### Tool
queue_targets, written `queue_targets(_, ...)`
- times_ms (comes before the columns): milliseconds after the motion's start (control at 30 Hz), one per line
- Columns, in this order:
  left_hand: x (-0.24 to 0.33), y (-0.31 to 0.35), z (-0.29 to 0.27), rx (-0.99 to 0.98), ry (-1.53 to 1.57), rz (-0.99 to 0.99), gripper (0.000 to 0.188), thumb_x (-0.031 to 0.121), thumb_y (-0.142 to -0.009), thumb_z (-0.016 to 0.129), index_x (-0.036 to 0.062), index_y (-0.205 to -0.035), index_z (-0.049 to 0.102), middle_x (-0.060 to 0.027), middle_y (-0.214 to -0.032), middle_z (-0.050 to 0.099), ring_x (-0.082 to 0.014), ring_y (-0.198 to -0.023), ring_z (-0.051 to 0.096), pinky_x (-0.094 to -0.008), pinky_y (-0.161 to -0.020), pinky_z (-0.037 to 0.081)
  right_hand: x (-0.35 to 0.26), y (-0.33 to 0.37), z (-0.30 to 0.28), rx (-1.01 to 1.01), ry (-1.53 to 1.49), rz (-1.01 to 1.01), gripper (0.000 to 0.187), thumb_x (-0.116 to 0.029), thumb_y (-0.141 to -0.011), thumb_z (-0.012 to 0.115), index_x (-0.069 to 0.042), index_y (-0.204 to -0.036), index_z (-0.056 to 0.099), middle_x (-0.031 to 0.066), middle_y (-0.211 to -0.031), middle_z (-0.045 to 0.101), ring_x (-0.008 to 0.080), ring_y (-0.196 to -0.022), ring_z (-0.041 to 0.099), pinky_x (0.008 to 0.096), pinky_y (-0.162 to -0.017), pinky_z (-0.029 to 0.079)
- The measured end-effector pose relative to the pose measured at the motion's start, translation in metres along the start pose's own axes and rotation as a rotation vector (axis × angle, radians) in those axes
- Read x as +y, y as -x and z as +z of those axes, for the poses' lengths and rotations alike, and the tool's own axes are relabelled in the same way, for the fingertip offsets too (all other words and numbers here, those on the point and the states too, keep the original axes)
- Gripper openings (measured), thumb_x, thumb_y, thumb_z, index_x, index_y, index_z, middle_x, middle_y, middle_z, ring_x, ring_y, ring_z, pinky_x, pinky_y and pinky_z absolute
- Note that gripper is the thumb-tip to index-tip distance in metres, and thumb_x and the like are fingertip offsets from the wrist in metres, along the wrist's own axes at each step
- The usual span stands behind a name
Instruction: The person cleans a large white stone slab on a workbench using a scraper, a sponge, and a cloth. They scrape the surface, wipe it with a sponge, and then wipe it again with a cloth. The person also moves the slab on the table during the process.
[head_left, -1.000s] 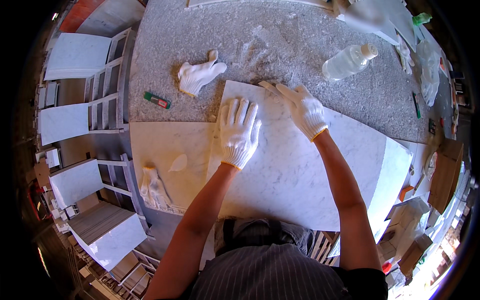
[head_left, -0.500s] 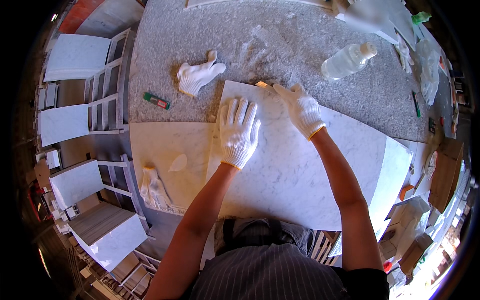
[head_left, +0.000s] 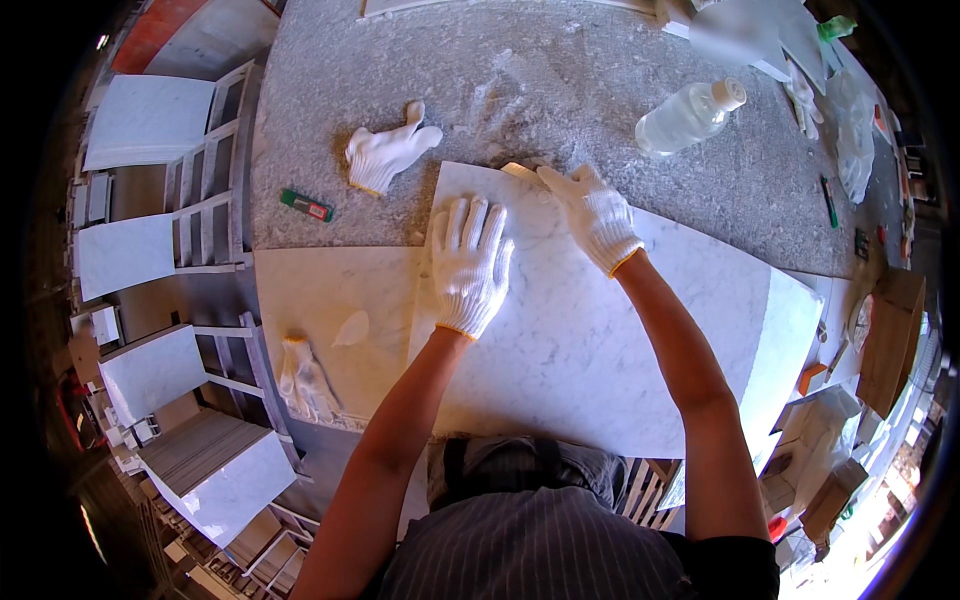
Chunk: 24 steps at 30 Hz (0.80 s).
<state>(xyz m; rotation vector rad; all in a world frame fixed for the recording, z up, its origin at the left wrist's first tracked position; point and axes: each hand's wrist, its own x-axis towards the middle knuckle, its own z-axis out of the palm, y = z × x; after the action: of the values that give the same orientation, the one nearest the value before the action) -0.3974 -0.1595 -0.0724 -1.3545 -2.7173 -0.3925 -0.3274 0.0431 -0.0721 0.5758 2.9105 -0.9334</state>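
My left hand, in a white knit glove with a yellow cuff, lies flat with fingers stretched out on a white grey-veined stone slab. At the slab's far edge, my gloved right hand is closed on a small flat tan piece; its exact kind does not show. That piece touches the edge, and my fingers cover part of it. The slab overlaps another pale slab on the left. A spare white glove rests just beyond my left hand.
A clear plastic bottle lies tilted on the rough grey tabletop. On the left are a small green case and another glove. Racks of stone tiles stand beyond the table's left side; cardboard boxes are at the right.
My right hand and the tan piece have shifted slightly left along the slab's far edge. The left hand stays flat on the slab. The whole view has moved a little.
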Motion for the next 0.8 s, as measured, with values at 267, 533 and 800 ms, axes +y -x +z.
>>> queue_targets(267,-0.001,0.002,0.005,-0.008,-0.015,-0.006,0.041,0.029,-0.094,0.062,0.0113,-0.131,0.062,-0.0128,-0.141,0.055,-0.0342,-0.135,0.046,-0.0511,-0.115,0.031,0.0,0.002,0.003,-0.005,0.008,-0.001,0.04,-0.016,-0.097,0.049,-0.018,-0.136,0.055,0.0244,-0.109,0.058,0.0418,-0.095,0.065,0.0457,-0.078,0.055)
queue_targets(533,0.001,-0.001,0.002,-0.014,-0.003,0.005,0.041,0.028,-0.094,0.061,0.0107,-0.132,0.062,-0.0144,-0.141,0.055,-0.0346,-0.135,0.046,-0.0515,-0.116,0.031,-0.011,0.005,-0.001,-0.047,-0.21,0.182,0.034,-0.025,-0.101,0.05,-0.018,-0.133,0.059,0.0173,-0.1,0.058,0.0325,-0.087,0.063,0.0395,-0.076,0.052)
queue_targets(800,-0.001,0.001,0.006,0.017,0.0,0.016,0.041,0.027,-0.093,0.062,0.0091,-0.13,0.062,-0.0153,-0.139,0.056,-0.0366,-0.132,0.048,-0.0528,-0.113,0.033,0.004,0.008,0.007,-0.054,-0.257,0.014,0.033,-0.024,-0.102,0.052,-0.015,-0.131,0.062,0.0156,-0.098,0.061,0.0294,-0.089,0.063,0.0371,-0.079,0.052)
